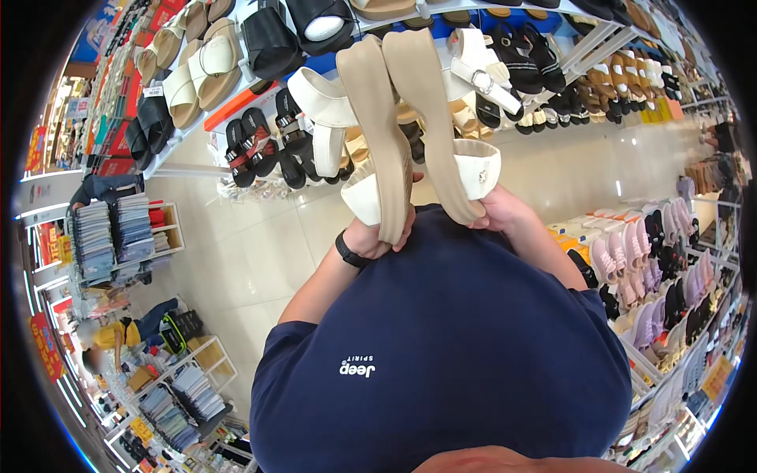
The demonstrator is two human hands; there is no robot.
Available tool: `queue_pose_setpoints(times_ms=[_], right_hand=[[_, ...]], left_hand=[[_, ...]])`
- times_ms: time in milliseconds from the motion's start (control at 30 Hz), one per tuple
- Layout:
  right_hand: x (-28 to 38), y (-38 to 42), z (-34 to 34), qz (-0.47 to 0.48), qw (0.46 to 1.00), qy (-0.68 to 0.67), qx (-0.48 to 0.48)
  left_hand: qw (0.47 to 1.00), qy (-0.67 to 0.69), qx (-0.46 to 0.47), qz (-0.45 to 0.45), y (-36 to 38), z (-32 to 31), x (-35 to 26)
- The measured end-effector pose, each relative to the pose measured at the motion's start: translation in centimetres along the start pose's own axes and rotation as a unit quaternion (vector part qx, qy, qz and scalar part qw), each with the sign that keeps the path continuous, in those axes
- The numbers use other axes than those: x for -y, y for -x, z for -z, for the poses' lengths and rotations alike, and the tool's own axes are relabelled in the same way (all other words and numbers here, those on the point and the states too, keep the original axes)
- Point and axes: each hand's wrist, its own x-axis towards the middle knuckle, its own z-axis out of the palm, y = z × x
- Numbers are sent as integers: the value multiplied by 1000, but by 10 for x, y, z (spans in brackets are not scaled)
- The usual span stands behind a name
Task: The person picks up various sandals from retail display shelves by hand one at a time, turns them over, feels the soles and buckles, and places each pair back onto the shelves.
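Note:
My left hand (374, 240), with a black watch on its wrist, is closed around the toe end of a white sandal (369, 130). Another white sandal (426, 102) is gripped near its toe by my right hand (500, 210). Both are held up side by side, heels upward, and their thick beige soles touch or nearly touch near the top. The left sandal's pale ankle strap (325, 98) hangs out to the left; a round buckle (481, 80) shows on the right one's strap. Some of my fingers are hidden behind the soles.
A white shelf of black slides (270, 39) and other sandals stands ahead. Pink and lilac shoes (619, 252) fill a rack at right. Folded clothes (95, 236) lie on stands at left, where a person in yellow (110, 335) is bent. Pale floor tiles (244, 244) lie below.

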Motion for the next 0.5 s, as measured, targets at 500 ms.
queue_pose_setpoints(times_ms=[500], right_hand=[[0, 3, 17, -4, 999, -50, 19]], left_hand=[[997, 60, -23, 38, 3, -16, -20]])
